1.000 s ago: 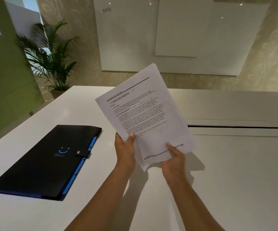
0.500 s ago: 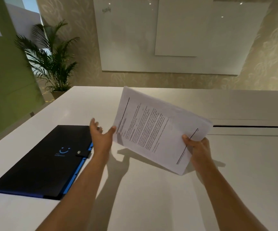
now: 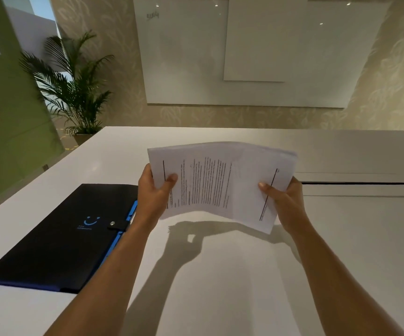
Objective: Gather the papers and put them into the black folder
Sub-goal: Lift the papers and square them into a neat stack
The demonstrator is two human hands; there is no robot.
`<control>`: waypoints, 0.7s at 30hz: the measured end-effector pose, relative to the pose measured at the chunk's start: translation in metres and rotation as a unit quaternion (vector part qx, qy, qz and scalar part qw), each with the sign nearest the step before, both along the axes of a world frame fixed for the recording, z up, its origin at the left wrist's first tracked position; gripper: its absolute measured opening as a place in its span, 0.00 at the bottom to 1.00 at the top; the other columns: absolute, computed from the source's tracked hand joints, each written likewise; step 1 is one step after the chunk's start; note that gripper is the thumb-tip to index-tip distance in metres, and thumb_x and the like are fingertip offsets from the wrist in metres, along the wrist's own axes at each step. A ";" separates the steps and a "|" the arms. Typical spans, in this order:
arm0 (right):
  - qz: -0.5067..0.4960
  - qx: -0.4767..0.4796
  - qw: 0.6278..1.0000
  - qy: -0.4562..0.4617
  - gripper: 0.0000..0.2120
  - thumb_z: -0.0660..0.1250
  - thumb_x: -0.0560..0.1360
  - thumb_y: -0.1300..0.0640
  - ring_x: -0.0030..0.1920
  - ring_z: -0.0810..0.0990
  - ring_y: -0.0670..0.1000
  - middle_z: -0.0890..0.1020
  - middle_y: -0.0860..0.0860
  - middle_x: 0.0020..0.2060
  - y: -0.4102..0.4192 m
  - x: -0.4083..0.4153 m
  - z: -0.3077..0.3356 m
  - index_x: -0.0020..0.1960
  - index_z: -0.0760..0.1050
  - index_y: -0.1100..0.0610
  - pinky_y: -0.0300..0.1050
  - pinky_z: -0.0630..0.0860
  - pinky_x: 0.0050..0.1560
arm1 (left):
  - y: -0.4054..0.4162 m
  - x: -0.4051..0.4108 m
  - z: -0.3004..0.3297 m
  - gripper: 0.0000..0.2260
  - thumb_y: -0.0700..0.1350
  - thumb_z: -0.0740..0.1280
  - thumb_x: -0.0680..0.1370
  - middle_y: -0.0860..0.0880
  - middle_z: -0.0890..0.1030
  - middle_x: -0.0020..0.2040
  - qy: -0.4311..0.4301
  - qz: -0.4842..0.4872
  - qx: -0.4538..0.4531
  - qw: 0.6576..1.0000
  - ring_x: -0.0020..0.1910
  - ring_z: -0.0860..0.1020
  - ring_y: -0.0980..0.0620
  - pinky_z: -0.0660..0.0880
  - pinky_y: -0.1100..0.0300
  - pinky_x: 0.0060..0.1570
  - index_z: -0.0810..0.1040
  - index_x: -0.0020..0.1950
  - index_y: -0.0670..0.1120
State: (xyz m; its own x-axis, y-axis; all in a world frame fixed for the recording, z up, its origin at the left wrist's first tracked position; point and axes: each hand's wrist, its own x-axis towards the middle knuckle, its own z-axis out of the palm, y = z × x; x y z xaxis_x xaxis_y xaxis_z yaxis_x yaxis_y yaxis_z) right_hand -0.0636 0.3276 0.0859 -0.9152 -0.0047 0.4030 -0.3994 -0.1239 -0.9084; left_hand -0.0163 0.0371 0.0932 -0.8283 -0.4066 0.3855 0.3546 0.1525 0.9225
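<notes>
A stack of printed white papers (image 3: 215,180) hangs sideways above the white table (image 3: 220,275), text lines running vertically. My left hand (image 3: 153,194) grips its left short edge, thumb on top. At the right short edge my right hand (image 3: 284,202) holds the stack the same way. The sheets bow upward slightly in the middle. The black folder (image 3: 58,238) lies flat on the table to the left, closed with a snap tab, blue tabs along its right side and a blue smile logo on its cover.
A potted palm (image 3: 72,93) stands beyond the table's far left corner by a green wall. Whiteboard panels (image 3: 256,52) hang on the far wall. A dark slot (image 3: 363,183) runs across the table at the right.
The papers turned from upright to sideways. My left hand let go, swung out over the folder's edge, then took hold of the stack's left edge again. My right hand kept its grip.
</notes>
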 end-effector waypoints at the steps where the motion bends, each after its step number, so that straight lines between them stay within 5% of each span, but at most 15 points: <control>1: -0.008 0.002 1.000 0.006 0.16 0.74 0.66 0.60 0.45 0.85 0.51 0.86 0.48 0.45 -0.002 0.001 -0.002 0.52 0.78 0.52 0.41 0.81 0.39 | 0.002 0.001 -0.002 0.13 0.43 0.70 0.76 0.53 0.80 0.54 0.005 0.003 0.002 1.000 0.48 0.82 0.51 0.81 0.60 0.40 0.72 0.54 0.57; 6: -0.035 -0.001 0.999 -0.039 0.24 0.74 0.63 0.61 0.49 0.84 0.50 0.84 0.49 0.49 -0.007 0.006 -0.035 0.57 0.74 0.49 0.42 0.81 0.42 | 0.001 0.007 -0.029 0.17 0.35 0.69 0.73 0.50 0.79 0.53 -0.037 -0.002 0.038 0.999 0.51 0.81 0.48 0.81 0.56 0.42 0.70 0.54 0.52; 11: -0.040 -0.020 0.997 -0.066 0.21 0.70 0.62 0.63 0.43 0.84 0.46 0.85 0.45 0.44 -0.014 0.005 -0.042 0.53 0.76 0.49 0.37 0.79 0.37 | 0.010 0.007 -0.037 0.21 0.34 0.68 0.73 0.53 0.78 0.53 -0.053 0.013 0.057 0.997 0.52 0.79 0.49 0.79 0.62 0.37 0.69 0.51 0.61; 21: -0.059 0.008 0.994 -0.087 0.14 0.70 0.62 0.61 0.39 0.84 0.44 0.86 0.44 0.40 -0.012 0.002 -0.041 0.47 0.80 0.50 0.35 0.78 0.33 | 0.007 0.004 -0.041 0.20 0.35 0.66 0.76 0.54 0.78 0.53 -0.053 0.016 0.042 0.998 0.52 0.79 0.49 0.79 0.64 0.33 0.70 0.52 0.62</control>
State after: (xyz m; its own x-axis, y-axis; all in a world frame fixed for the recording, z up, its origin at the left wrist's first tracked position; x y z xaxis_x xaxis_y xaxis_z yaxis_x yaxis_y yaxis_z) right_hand -0.0618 0.3155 0.0444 -0.9658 0.1020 0.2384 -0.2461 -0.0710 -0.9666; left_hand -0.0126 0.0445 0.0521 -0.8485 -0.4612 0.2596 0.2500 0.0831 0.9647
